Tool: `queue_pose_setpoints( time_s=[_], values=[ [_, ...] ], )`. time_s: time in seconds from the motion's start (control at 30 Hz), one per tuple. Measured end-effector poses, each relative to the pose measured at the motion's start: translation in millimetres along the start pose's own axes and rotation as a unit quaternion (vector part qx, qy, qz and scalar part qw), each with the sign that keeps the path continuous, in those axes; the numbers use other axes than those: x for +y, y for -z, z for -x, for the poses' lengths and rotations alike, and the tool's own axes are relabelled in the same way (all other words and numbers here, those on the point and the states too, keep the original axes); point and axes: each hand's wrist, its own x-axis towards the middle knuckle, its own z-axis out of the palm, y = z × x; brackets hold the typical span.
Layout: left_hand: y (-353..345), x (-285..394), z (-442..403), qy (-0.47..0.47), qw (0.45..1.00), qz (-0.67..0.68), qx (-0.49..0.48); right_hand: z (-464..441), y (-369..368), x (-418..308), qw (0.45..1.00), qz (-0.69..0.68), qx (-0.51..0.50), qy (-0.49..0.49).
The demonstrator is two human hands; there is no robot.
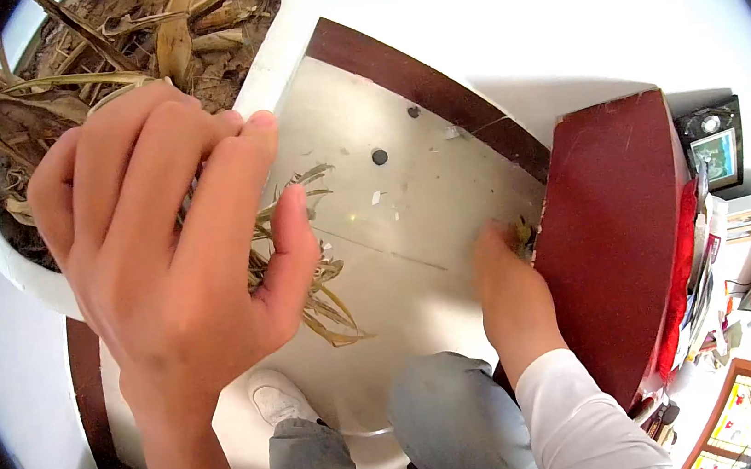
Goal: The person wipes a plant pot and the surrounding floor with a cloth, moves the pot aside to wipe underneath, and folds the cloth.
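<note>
My left hand (185, 228) is close to the camera, over the rim of a white planter (269, 75). Its fingers are bent and its thumb stands apart; I see nothing between them. Whether it touches the rim I cannot tell. The planter holds brown soil (225, 89) and dry, broken leaves (175, 44). More dry leaves (334, 318) show below the hand, beside the planter. My right hand (500, 253) reaches down by the red cabinet (612, 235), blurred by motion, its fingers mostly hidden. A small yellowish-green piece (523, 231) shows at its fingertips; whether it is held is unclear.
Small scraps and a dark round disc (380, 156) lie on the pale floor (393, 223). Dark red skirting (433, 84) runs along the white wall. Framed pictures (716, 154) and piled items stand beyond the cabinet's top. A white shoe (275, 396) is below.
</note>
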Motion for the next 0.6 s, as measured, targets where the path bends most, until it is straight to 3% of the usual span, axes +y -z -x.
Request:
queue_pose_setpoints(
  time_s=[0.2, 0.4, 0.5, 0.6],
  values=[
    [-2.6, -5.2, -0.3, -0.027, 1.000, -0.008, 0.001, 33.6, -3.0, -74.2, 0.966, 0.139, 0.017, 0.217],
    [-3.0, -6.7, 0.0, -0.041, 0.999, -0.016, 0.008, 87.1, -38.7, -80.4, 0.902, 0.076, 0.079, 0.417],
    [-1.9, -3.2, -0.3, -0.028, 0.999, -0.018, 0.006, 131.8, -36.0, -74.2, 0.879, 0.028, 0.008, 0.477],
    [-1.3, 1.6, -0.7, -0.009, 1.000, -0.013, 0.010, 161.9, -30.8, -71.1, 0.895, -0.053, -0.038, 0.441]
  ],
)
